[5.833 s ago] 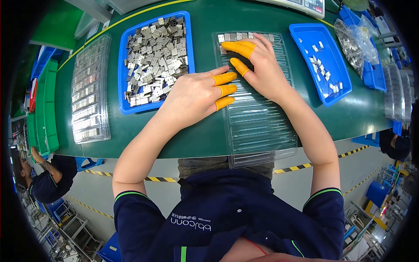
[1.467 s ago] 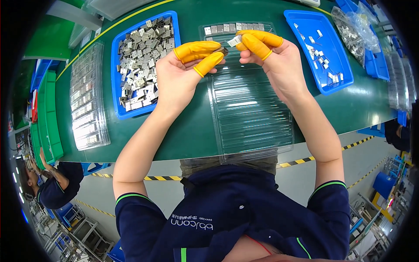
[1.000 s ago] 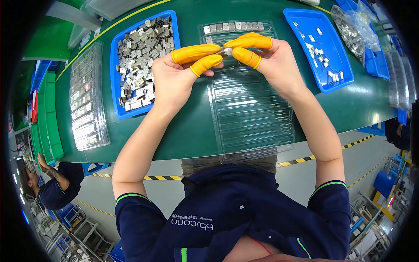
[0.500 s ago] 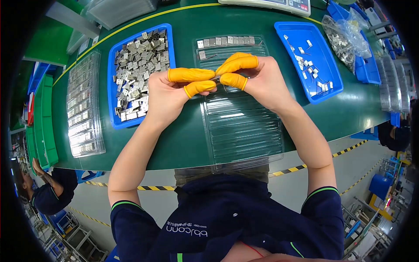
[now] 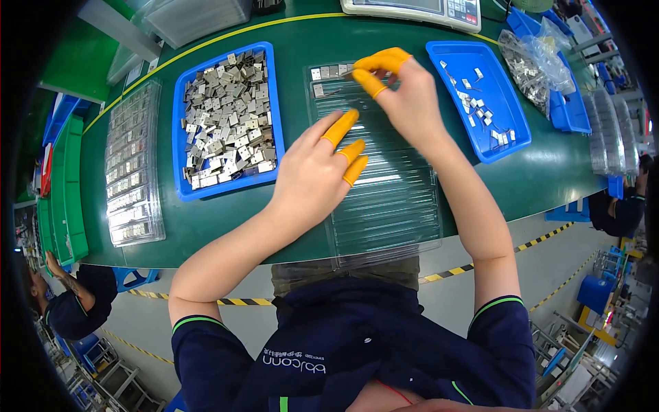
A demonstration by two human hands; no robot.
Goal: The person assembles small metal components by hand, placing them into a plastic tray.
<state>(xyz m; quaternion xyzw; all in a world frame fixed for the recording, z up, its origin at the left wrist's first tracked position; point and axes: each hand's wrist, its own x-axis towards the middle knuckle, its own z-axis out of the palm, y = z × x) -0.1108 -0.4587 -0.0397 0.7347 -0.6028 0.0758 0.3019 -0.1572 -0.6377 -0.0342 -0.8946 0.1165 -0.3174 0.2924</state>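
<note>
Yellow finger cots cover the fingertips of both hands. My right hand point(image 5: 406, 89) pinches a small metal piece point(image 5: 349, 74) between thumb and finger, over the far part of a clear ribbed plastic tray point(image 5: 384, 199). Below it, my left hand point(image 5: 305, 168) is over the tray's left side with its fingers stretched out and nothing in them. Small silvery rectangular pieces point(image 5: 325, 71) lie in the tray's far row, partly hidden by my right hand. One more piece with a thin wire point(image 5: 318, 90) lies in the row nearer me.
At left, a blue bin point(image 5: 180, 137) holds many loose metal pieces; beyond it lies a filled clear tray point(image 5: 130, 172). Another blue bin point(image 5: 504, 82) at right has several wired white pieces. A scale point(image 5: 461, 12), a plastic bag point(image 5: 532, 69) and a green bin point(image 5: 65, 185) stand around.
My hands, together over the tray before, have parted. The right one has moved to the far row with the small metal piece; the left has let go, opened and turned palm down.
</note>
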